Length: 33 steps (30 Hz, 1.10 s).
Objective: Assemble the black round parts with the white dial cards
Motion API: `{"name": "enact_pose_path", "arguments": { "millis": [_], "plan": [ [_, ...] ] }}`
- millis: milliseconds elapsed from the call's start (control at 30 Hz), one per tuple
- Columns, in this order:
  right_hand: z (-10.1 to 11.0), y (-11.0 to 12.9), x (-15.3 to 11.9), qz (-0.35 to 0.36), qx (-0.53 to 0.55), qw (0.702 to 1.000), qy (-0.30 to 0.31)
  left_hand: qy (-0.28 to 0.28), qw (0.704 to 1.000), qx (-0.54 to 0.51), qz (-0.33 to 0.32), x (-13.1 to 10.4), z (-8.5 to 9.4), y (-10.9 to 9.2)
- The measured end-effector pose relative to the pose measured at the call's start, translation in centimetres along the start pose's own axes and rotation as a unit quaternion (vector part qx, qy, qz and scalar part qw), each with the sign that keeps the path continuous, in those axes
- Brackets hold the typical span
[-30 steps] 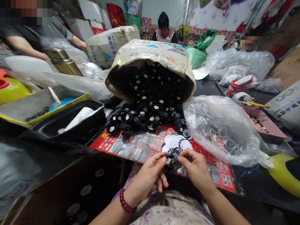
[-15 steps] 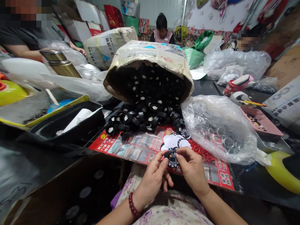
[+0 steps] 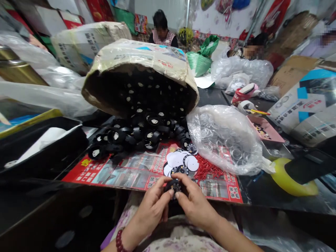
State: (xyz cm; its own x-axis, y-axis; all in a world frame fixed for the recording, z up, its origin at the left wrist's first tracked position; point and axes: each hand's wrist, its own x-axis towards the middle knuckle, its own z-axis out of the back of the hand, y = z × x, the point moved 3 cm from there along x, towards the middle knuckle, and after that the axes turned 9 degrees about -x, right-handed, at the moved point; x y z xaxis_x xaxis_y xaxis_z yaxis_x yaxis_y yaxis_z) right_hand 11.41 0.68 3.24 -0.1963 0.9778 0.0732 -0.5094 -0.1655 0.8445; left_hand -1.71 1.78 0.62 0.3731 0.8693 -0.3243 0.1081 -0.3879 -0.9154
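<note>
Low at the table's front edge, a small round black case with a printed dial face [image 3: 174,188] sits between both sets of fingers. My left hand [image 3: 151,206] grips its left side, thumb on the face. From the right, my right hand [image 3: 196,203] pinches it, thumb also against the face. Just beyond lie dial discs [image 3: 181,161], some white side up, some black with markings. Beside them is a heap of thin red pieces [image 3: 208,170]. Farther back, many black round cases [image 3: 141,134] spill from a tipped carton [image 3: 139,52].
A clear plastic bag of transparent rings [image 3: 225,140] lies to the right, with a pink tray [image 3: 266,129] and a yellow roll [image 3: 291,178] beyond. On the left stands a black tray [image 3: 76,134] holding white paper. Other people sit at the back.
The camera view has swung right. My fingers have closed round the black case, both thumbs now on the dial face, which showed more openly before.
</note>
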Motion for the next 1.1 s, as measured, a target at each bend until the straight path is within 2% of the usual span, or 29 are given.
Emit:
{"name": "enact_pose_path", "arguments": {
  "millis": [67, 133, 267, 333, 433, 567, 633, 700, 800, 867, 933, 1000, 1100],
  "plan": [
    [0.4, -0.3, -0.6, -0.020, 0.032, 0.999, 0.038, -0.002, 1.000, -0.001, -0.007, 0.1, 0.0, 0.0],
    [1.6, -1.0, -1.1, -0.028, 0.025, 0.998, 0.046, -0.016, 1.000, -0.026, -0.006, 0.3, 0.2, -0.1],
    [5.5, -3.2, -1.7, -0.037, -0.134, 0.988, -0.062, -0.066, 0.987, -0.143, 0.000, 1.1, 1.0, -0.6],
    [6.3, -4.0, -1.8, -0.045, -0.198, 0.977, -0.068, -0.065, 0.980, -0.186, 0.014, 1.5, 1.0, -0.9],
    [5.5, -4.4, -1.7, -0.052, -0.273, 0.959, -0.057, -0.058, 0.981, -0.183, 0.029, 2.0, 0.6, -1.5],
    [3.9, -4.5, -1.2, -0.047, -0.368, 0.925, -0.086, -0.040, 0.982, -0.178, 0.048, 2.2, -0.3, -1.8],
    [3.7, -4.7, -1.0, -0.030, -0.378, 0.920, -0.097, -0.036, 0.980, -0.190, 0.053, 2.1, -0.5, -1.7],
    [4.3, -4.9, -1.0, -0.028, -0.346, 0.931, -0.108, -0.043, 0.977, -0.200, 0.057, 2.0, -0.6, -1.3],
    [5.4, -4.9, -1.0, -0.060, -0.233, 0.962, -0.127, -0.050, 0.972, -0.220, 0.063, 1.8, -0.5, -0.7],
    [5.6, -4.5, -0.8, -0.083, -0.118, 0.981, -0.131, -0.054, 0.968, -0.239, 0.059, 1.7, -0.6, -0.6],
    [4.9, -3.9, -0.5, -0.108, 0.037, 0.986, -0.119, -0.061, 0.963, -0.259, 0.042, 1.7, -0.6, -0.7],
    [3.4, -3.2, -0.1, -0.139, 0.192, 0.967, -0.090, -0.063, 0.959, -0.275, 0.014, 1.6, -0.7, -1.1],
    [0.9, -2.1, 0.3, -0.168, 0.358, 0.917, -0.058, -0.041, 0.955, -0.293, -0.025, 1.2, -0.9, -1.7]
  ]
}}
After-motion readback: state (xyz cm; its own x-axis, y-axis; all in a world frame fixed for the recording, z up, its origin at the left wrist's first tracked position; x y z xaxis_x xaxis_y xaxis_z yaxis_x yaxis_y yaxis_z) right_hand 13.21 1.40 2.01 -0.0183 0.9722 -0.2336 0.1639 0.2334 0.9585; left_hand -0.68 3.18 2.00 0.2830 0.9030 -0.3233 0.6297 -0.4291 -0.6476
